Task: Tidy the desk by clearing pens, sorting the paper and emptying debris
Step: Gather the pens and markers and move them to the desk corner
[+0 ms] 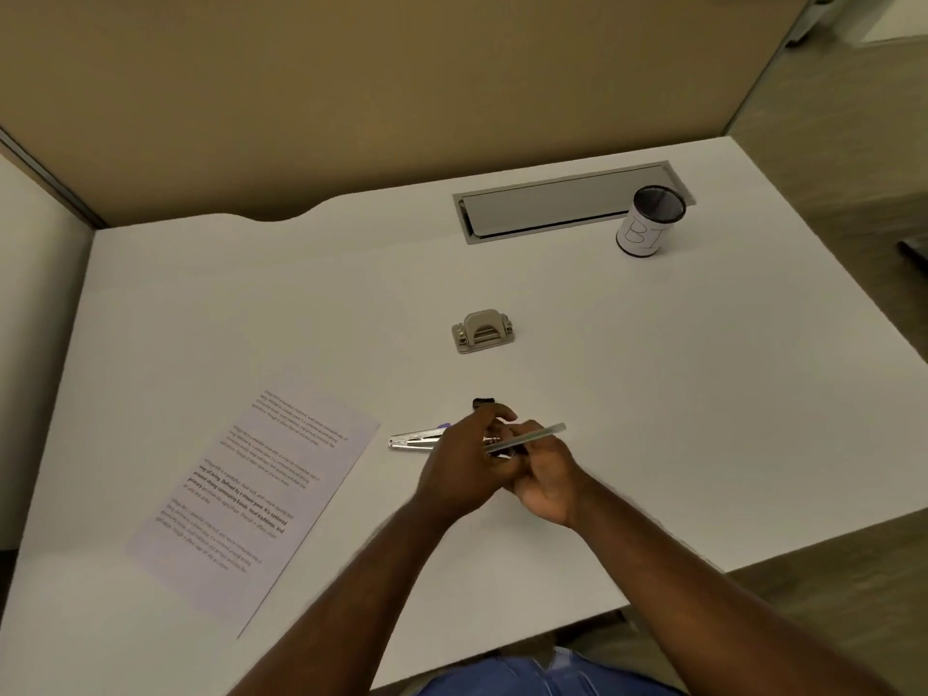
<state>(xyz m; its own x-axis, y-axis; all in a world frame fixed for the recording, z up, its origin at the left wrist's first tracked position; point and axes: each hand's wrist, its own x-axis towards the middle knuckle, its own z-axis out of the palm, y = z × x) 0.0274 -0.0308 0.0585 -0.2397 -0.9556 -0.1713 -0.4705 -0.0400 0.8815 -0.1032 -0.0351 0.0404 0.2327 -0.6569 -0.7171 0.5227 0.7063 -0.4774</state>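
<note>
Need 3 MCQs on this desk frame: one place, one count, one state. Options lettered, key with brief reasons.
1. Where does the cylindrical mesh pen cup with a white paper label stand?
A. far right of the white desk
B. on the printed paper sheet
C. in a hand

2. How many printed sheets show?
A. none
B. one
C. three

3. The clear pen is:
A. in the cup
B. lying on the sheet
C. held in the right hand

Key: A, it stands beside the grey cable hatch; B, a single sheet lies left; C, fingers close around it, the left hand alongside.

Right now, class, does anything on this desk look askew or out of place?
Yes. The printed sheet lies skewed to the desk edge, and a metal pen lies loose by the hands instead of in the far pen cup.
</note>
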